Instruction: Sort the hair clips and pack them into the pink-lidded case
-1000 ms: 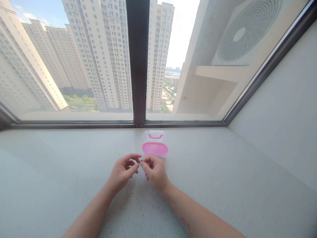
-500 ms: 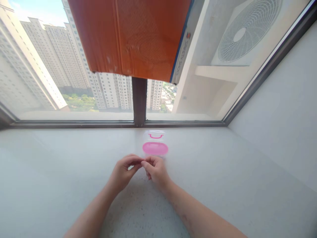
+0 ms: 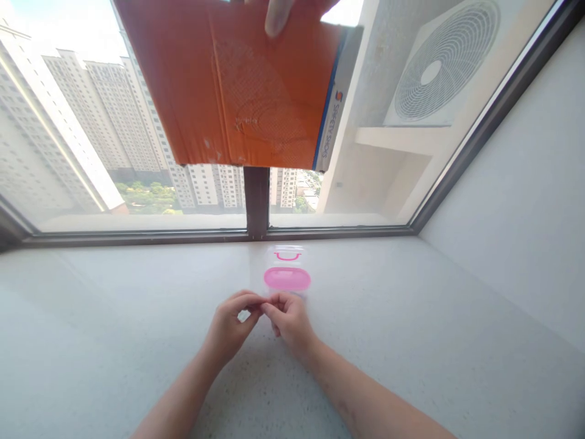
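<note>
On the pale speckled sill, my left hand (image 3: 232, 324) and my right hand (image 3: 289, 320) meet at the fingertips. Both are pinched together, and whatever lies between the fingers is too small or hidden to name. Just beyond my right hand sits a small clear box with a pink oval part (image 3: 287, 278). A clear lid with a pink handle (image 3: 287, 256) lies behind that, near the window frame.
An orange cardboard box (image 3: 269, 91) marked "SAFETY SHOES" hangs in front of the window, with a finger of another hand (image 3: 277, 17) at its top. A dark window frame (image 3: 257, 201) stands behind the sill (image 3: 114, 329); a white wall (image 3: 516, 225) rises at the right.
The view has shifted slightly, so the orange box appears lower and a finger now shows on it. My hands stay together, with a slightly wider gap between my left thumb and index finger.
</note>
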The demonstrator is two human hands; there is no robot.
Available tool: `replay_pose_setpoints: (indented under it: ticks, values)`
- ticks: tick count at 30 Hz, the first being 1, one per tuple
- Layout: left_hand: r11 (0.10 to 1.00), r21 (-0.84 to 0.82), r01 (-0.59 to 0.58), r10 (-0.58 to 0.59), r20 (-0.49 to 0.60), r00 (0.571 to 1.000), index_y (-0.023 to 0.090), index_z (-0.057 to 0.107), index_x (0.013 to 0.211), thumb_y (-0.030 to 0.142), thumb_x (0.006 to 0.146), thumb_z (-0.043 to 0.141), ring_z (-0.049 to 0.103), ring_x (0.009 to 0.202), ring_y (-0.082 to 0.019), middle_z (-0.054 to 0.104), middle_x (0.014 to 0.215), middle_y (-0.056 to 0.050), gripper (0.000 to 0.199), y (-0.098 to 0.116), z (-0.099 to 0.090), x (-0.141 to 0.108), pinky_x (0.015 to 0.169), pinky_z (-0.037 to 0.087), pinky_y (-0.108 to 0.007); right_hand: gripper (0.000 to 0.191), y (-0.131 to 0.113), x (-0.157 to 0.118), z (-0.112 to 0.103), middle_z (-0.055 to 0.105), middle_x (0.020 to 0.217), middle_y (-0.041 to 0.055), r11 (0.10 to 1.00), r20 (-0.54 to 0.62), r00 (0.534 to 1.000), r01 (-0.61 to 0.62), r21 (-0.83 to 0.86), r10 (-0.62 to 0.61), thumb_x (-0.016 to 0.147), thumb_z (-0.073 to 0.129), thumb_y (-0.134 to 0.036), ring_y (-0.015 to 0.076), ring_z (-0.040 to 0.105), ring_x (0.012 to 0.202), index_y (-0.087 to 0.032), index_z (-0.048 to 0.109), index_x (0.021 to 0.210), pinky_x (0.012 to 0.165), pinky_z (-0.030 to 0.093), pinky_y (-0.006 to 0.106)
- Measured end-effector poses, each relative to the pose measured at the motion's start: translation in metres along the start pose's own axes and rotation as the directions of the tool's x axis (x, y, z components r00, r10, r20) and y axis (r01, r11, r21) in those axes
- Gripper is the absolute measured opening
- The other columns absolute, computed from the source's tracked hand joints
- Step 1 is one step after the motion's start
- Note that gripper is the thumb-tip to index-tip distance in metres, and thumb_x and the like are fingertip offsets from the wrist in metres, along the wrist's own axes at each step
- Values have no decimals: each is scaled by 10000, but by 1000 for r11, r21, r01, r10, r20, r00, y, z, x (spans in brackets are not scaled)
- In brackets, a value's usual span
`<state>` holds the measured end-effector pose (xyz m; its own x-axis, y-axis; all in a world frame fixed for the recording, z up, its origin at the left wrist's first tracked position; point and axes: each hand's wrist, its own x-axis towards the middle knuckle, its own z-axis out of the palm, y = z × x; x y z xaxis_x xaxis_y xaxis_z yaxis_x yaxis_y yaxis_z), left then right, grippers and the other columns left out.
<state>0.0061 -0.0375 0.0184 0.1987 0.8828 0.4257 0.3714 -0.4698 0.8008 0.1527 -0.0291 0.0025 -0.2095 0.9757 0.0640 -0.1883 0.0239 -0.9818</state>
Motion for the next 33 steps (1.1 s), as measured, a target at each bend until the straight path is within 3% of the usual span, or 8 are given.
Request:
replay_pose_setpoints:
  ticks: [11,15,18,21,25,26,30,33]
  values:
    - [999,-2,-48,48,-10,999,202,663,886,147,817,559,603,778,-147,641,850,-32,136,-2,3,-1,717,501,-271,198,5,3,-2,472,448,-54,999,0,999,41,-18,-41,759,621,-313,45,362,315,-121,601,715,310,248,161]
    - [998,-24,-54,53,-37,998,213,628,1001,156,802,580,606,802,-149,639,911,-37,213,-5,5,-1,739,509,-286,216,4,2,-1,462,449,-56,996,-9,997,70,-51,-70,760,619,-337,48,351,321,-124,603,726,318,242,168]
    - [998,-46,-50,47,-64,997,212,572,1102,190,788,605,610,831,-160,636,949,-47,316,-10,4,0,750,512,-302,216,-7,-1,-4,426,429,-66,987,-22,993,110,-115,-113,763,615,-341,51,337,331,-133,591,712,337,243,174]
    - [1000,-20,-10,8,-108,994,194,566,1076,219,787,607,611,799,-161,640,927,-51,293,-15,1,2,727,509,-308,217,-32,-3,-17,462,484,-47,959,-119,966,204,-195,-230,769,601,-349,57,339,385,-139,590,720,376,264,183]
    - [998,33,57,-51,-165,985,181,577,1015,246,797,583,604,708,-148,644,863,-44,228,-20,-1,4,672,505,-298,233,-71,2,-52,460,513,-41,885,-303,869,267,-381,-392,765,594,-369,72,333,436,-137,613,756,409,248,198]
    - [997,44,66,-57,-170,984,180,577,1006,249,799,576,603,697,-145,644,857,-43,218,-21,-1,4,662,503,-294,233,-79,5,-60,443,498,-46,865,-299,868,244,-438,-396,760,595,-366,73,330,436,-135,618,743,414,244,201]
    - [992,97,78,-60,-173,983,180,573,993,253,799,557,606,687,-144,646,841,-40,208,-22,-1,5,646,498,-288,185,-92,23,-81,421,451,-52,664,-80,956,133,-736,-281,730,593,-296,82,365,443,-137,640,647,457,264,212]
    - [984,147,100,-72,-189,979,186,579,975,259,795,547,607,686,-149,645,822,-34,197,-24,-3,4,640,495,-289,135,-90,38,-83,512,511,-27,456,6,968,123,-881,-250,715,578,-233,98,450,508,-151,665,651,513,305,214]
